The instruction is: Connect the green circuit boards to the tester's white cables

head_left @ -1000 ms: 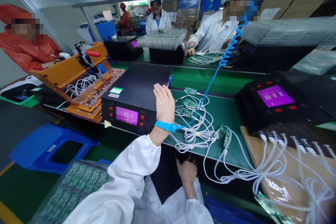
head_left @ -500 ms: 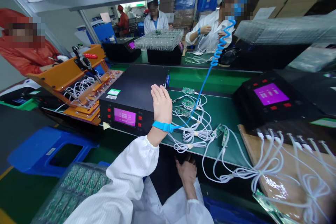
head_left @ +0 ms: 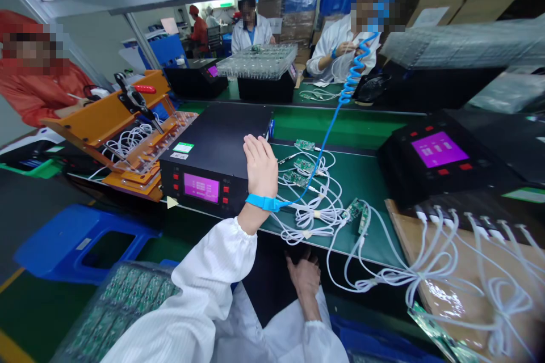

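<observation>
My left hand point(head_left: 261, 167), with a blue strap round its wrist, rests with fingers stretched out against the right edge of a black box point(head_left: 221, 136). Nothing shows in it. The box has a lit purple screen point(head_left: 201, 188) and red buttons. Low in the view, in shadow below the table edge, my right hand point(head_left: 304, 278) lies with its fingers apart over something dark, apparently holding nothing. Green circuit boards point(head_left: 304, 165) and coiled white cables point(head_left: 317, 212) lie on the green table right of my left hand.
An orange fixture point(head_left: 147, 119) stands left of the box. At the right is another black device point(head_left: 447, 153) with plugged-in cables. A blue coiled cord point(head_left: 349, 88) hangs from above. Blue stool point(head_left: 80, 244) and board trays point(head_left: 123, 306) lie lower left. People sit around.
Both my hands keep their places and poses. Across the table, the hands of the person in white have shifted slightly. The view has moved a little.
</observation>
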The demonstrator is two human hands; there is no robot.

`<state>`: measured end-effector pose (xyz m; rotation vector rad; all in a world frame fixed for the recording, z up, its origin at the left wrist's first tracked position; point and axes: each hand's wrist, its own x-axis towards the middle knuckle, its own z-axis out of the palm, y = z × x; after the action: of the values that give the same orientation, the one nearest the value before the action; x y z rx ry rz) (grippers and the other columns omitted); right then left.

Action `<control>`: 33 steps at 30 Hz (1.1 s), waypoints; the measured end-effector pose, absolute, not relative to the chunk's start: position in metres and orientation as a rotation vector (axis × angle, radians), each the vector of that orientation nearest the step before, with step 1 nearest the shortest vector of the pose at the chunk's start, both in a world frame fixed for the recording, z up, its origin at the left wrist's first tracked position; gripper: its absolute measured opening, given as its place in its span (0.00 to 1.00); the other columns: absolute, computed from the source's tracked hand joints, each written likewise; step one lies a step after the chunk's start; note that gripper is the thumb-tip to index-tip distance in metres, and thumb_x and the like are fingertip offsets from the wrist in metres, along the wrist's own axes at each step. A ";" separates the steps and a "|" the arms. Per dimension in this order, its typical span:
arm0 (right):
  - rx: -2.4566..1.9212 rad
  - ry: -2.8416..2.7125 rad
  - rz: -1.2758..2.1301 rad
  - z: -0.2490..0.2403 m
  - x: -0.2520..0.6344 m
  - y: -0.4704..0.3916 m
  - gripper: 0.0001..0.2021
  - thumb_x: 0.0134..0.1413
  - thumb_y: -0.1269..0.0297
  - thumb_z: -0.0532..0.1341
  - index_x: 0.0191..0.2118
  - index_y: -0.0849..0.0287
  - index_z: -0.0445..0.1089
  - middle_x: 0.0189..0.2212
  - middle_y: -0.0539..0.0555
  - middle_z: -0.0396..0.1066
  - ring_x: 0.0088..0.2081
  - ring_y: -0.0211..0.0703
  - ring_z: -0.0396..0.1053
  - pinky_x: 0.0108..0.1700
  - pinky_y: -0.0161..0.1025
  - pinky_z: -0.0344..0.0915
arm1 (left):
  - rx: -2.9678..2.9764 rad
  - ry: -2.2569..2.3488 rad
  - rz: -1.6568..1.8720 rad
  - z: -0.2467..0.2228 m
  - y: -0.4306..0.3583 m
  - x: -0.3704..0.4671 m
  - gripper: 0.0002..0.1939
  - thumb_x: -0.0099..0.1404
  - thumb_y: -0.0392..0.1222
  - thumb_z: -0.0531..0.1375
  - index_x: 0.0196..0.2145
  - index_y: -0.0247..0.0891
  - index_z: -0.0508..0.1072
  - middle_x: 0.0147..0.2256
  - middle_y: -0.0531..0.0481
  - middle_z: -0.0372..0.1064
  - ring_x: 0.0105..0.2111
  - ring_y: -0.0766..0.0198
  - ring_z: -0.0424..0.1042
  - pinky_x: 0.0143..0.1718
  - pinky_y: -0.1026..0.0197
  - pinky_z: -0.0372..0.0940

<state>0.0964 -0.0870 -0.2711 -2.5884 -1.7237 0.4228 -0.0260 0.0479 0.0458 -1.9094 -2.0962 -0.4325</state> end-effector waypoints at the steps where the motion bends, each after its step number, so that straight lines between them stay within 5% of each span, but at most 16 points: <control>1: -2.589 -1.724 0.416 -0.271 0.096 -0.087 0.40 0.69 0.45 0.54 0.71 0.79 0.57 0.54 0.79 0.70 0.54 0.66 0.73 0.54 0.49 0.64 | -1.912 -2.102 -0.437 0.046 0.048 -0.026 0.32 0.75 0.35 0.51 0.71 0.11 0.54 0.71 0.17 0.47 0.74 0.37 0.45 0.74 0.40 0.45; 33: -2.618 -1.667 0.528 -0.277 0.102 -0.085 0.44 0.68 0.40 0.55 0.72 0.76 0.54 0.58 0.76 0.68 0.56 0.67 0.73 0.55 0.50 0.67 | -1.912 -2.083 -0.361 0.046 0.049 -0.025 0.32 0.76 0.35 0.51 0.70 0.09 0.53 0.71 0.14 0.46 0.74 0.35 0.47 0.74 0.38 0.46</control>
<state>0.1022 -0.0846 -0.2766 -2.6178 -1.6672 0.5283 -0.0250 0.0486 0.0462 -1.9119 -2.0834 -0.3610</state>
